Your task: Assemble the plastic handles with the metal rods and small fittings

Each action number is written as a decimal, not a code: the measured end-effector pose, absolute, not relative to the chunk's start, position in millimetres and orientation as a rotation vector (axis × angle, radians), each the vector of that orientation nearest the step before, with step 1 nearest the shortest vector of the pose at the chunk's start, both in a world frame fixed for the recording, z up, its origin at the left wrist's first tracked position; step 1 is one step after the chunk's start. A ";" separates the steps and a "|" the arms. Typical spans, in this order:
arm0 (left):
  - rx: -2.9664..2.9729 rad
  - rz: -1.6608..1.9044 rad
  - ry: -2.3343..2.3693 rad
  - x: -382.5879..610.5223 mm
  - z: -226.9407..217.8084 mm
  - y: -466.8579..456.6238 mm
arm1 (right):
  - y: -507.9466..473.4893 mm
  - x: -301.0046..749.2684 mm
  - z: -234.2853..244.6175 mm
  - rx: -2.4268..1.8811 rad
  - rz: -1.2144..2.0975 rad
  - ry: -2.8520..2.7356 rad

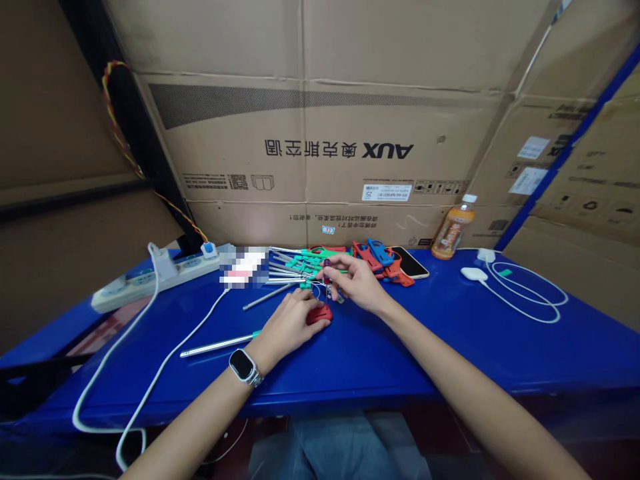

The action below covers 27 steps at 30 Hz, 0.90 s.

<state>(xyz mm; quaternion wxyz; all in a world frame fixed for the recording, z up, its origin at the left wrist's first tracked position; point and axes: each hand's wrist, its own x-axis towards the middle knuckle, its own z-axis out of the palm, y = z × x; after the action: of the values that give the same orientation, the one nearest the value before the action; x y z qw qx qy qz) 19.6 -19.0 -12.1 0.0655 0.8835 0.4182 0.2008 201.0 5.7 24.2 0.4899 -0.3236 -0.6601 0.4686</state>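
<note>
My left hand (295,317) lies low over the blue table, its fingers closed round a red plastic part (320,314) and pressing it to the surface. Above it, my right hand (354,283) pinches the dark red handle of a small screwdriver (327,268). The screwdriver stands roughly upright with its shaft pointing down toward the red part; I cannot tell whether the tip touches it. Just behind both hands is a pile of metal rods with green fittings (287,267). Red, blue and orange plastic parts (380,257) are heaped behind my right hand.
A single rod (215,347) lies left of my left wrist. At the left edge stands a white power strip (150,277) with cables. Behind the heap lies a phone (411,262); farther right are an orange drink bottle (453,230) and a white charger case (473,274). Cardboard (240,127) walls the back.
</note>
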 end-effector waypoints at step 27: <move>2.902 0.525 1.159 6.1 2.9 -25.6 | -4.4 238.1 -9.3 -1.636 0.277 -2.089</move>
<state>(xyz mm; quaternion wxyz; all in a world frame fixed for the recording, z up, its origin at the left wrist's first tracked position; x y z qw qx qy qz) 6.1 -25.6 2.9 -0.0136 0.9158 0.3656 0.1656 238.1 -4.4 -9.3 0.2349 -0.5961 -0.7611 0.1008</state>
